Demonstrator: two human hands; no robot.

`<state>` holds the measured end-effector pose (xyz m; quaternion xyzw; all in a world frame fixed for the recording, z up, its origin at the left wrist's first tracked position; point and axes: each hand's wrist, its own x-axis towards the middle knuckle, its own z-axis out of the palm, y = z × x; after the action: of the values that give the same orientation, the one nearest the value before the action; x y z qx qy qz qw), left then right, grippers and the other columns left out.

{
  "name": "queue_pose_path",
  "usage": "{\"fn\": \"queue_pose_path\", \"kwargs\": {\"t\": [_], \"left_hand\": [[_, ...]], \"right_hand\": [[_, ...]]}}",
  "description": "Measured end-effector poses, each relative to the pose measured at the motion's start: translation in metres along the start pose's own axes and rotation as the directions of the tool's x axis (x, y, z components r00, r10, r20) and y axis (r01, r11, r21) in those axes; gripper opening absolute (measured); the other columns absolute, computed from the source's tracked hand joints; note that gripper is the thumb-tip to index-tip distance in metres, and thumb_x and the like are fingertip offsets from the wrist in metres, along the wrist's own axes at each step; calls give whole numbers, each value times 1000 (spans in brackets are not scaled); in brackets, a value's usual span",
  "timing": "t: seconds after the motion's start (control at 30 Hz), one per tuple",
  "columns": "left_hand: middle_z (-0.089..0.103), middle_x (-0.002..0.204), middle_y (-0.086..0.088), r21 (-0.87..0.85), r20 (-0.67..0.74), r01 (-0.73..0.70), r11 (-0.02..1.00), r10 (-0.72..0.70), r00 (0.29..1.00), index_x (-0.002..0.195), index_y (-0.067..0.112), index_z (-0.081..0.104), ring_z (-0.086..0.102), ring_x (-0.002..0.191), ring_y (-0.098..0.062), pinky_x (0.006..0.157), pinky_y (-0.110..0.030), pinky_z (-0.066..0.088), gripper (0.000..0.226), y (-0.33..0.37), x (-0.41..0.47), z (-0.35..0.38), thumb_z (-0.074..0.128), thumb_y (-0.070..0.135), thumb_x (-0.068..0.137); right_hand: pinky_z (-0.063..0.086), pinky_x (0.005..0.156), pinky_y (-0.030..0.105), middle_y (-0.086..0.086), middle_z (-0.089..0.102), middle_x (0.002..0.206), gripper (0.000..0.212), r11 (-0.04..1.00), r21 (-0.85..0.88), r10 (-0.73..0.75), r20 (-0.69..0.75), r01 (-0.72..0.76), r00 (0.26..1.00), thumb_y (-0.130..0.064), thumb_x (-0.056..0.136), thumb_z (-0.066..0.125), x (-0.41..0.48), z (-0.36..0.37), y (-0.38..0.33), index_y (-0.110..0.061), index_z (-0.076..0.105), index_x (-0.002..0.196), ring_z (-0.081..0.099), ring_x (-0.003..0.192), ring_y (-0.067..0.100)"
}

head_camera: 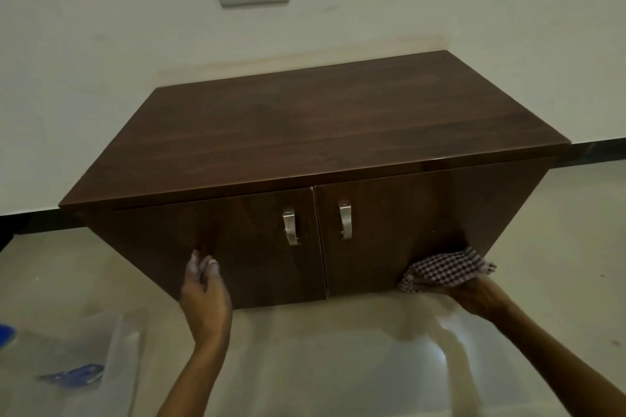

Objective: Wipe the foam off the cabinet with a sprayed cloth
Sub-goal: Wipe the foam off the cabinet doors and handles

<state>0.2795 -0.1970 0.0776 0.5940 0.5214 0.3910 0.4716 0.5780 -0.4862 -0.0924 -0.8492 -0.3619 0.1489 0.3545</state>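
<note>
A person's right grip presses a dark-and-white checked cloth, just ahead of it, low on the dark brown wooden cabinet; its fingers are hidden, so their curl is unclear. The left grip, open and foam-flecked, touches the other door. No foam shows; wiping seems nearly done

Dark brown cabinet; dark-and-white checked cloth.

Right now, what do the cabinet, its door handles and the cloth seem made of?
Cabinet: likely wood-grain laminate, dark brown, slightly glossy; grain streaks, faint sheen. Handles: apparently brushed metal, silvery with pale highlights. Cloth: woven fabric, possibly cotton; checked pattern, soft crumpled folds.
</note>
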Motion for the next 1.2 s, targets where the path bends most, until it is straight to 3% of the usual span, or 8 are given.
{"fn": "queue_pose_path", "kwargs": {"t": [0.2,0.3,0.37,0.57,0.7,0.9,1.0,1.2], "left_hand": [[48,137,-9,21,121,-36,999,33,992,142,14,31,46,125,-22,94,-26,34,47,7,-25,21,40,16,96],[46,140,-7,38,184,-90,995,81,980,144,16,27,44,127,-21,96,-27,34,50,12,-40,32,41,16,96],[43,143,-6,44,226,-130,991,117,967,144,18,26,43,128,-20,94,-26,34,51,16,-49,40,41,17,95],[40,145,-7,68,305,-265,962,233,923,142,18,29,38,132,-20,107,-37,34,50,23,-65,53,43,14,94],[41,144,-8,85,304,-280,956,243,921,140,18,32,39,132,-21,108,-42,35,48,24,-63,52,43,13,94],[44,142,-8,96,326,-277,956,232,916,138,16,37,43,129,-22,103,-37,38,45,24,-61,51,44,14,94],[49,138,-6,80,317,-306,949,267,910,136,16,41,45,127,-19,100,-31,37,43,31,-58,48,45,11,93],[52,134,-4,67,273,-401,914,370,888,132,17,46,47,122,-13,98,-27,38,40,61,-52,36,46,9,92]], "right_hand": [[48,79,39,-10,4,157,52,565,-667,-545,140,486,826,-18,97,16,16,-59,-34,-34,13,147,39,124,24],[19,111,42,-1,-7,158,49,305,-848,-750,67,434,658,-37,99,7,24,-71,-71,-33,2,148,2,145,21],[-1,116,40,-2,-4,158,51,394,-876,-782,-160,279,602,-45,97,9,32,-78,-99,-34,6,147,-5,146,19],[0,116,38,-13,-3,157,54,702,-670,-695,-570,242,438,-55,94,13,45,-83,-139,-40,11,146,-6,145,14],[-3,119,35,-18,-7,155,57,979,-107,-173,-886,174,430,-53,93,18,41,-48,-128,-38,5,146,-6,145,12],[-4,120,36,7,-7,157,70,887,462,381,-743,9,550,-34,84,27,20,57,-137,-54,-12,138,-7,144,13],[-9,116,16,3,-12,157,57,921,375,241,-765,108,598,-52,92,21,22,67,-166,-48,-8,142,-15,142,5],[1,113,41,-17,-11,155,72,954,-136,-265,-802,267,535,-33,78,35,42,16,-239,-48,7,143,-16,144,16]]}}
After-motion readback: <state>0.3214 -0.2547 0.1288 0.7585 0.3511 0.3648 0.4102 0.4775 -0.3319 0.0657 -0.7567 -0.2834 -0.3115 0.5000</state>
